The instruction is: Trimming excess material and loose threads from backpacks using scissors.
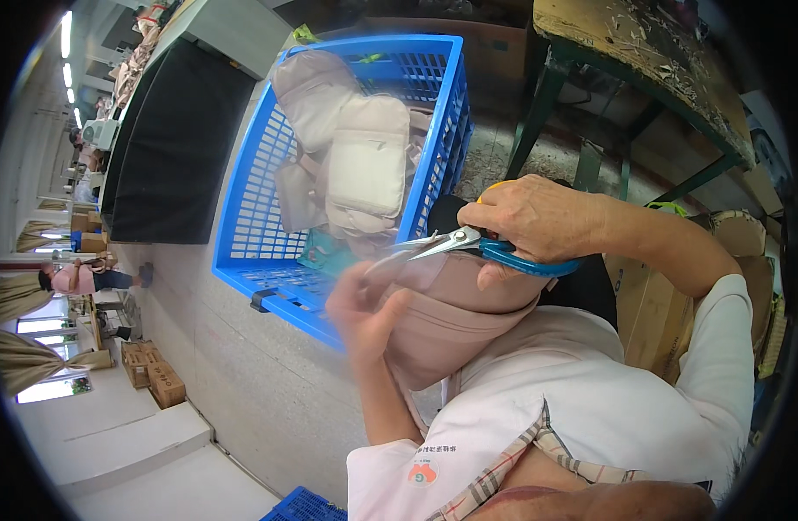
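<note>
My right hand (538,217) grips a pair of scissors (462,239) with a blue handle loop and some yellow showing behind the fingers. Its metal blades are parted and point left. Across my lap lies a folded pinkish-beige sewn fabric piece (468,326), directly below the scissors. My left hand (364,313) is at the fabric's left edge, close to the blade tips. Motion blurs its fingers, so I cannot tell whether they hold the edge.
A blue plastic crate (234,221) ahead contains several similar padded beige pieces (368,169) and a teal item (325,252). A worn green-legged table (590,35) stands at the far right. Left of the crate is a black panel (177,148); cardboard boxes (164,382) sit farther left.
</note>
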{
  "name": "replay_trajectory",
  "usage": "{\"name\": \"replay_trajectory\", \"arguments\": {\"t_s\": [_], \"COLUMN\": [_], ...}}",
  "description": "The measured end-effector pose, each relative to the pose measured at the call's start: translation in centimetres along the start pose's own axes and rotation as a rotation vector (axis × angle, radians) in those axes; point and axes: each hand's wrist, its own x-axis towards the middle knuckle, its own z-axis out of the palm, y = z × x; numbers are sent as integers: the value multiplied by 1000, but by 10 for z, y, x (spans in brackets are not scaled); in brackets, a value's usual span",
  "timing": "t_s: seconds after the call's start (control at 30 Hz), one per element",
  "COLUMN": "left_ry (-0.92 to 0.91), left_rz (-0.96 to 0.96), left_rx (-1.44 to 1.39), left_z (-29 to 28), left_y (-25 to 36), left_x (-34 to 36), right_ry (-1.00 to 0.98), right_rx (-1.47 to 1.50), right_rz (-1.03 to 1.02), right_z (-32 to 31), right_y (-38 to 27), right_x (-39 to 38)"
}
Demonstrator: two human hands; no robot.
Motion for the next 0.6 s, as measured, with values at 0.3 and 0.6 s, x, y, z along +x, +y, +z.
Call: {"name": "replay_trajectory", "arguments": {"t_s": [0.3, 0.6], "left_ry": [35, 31], "left_rz": [74, 60], "left_rx": [-16, -47], "left_z": [5, 4], "left_y": [-6, -5], "left_x": [1, 2], "right_ry": [-108, 68], "right_rx": [18, 254], "right_rz": [23, 58], "right_z": [-3, 1], "right_y": [7, 10], "right_x": [-2, -9]}}
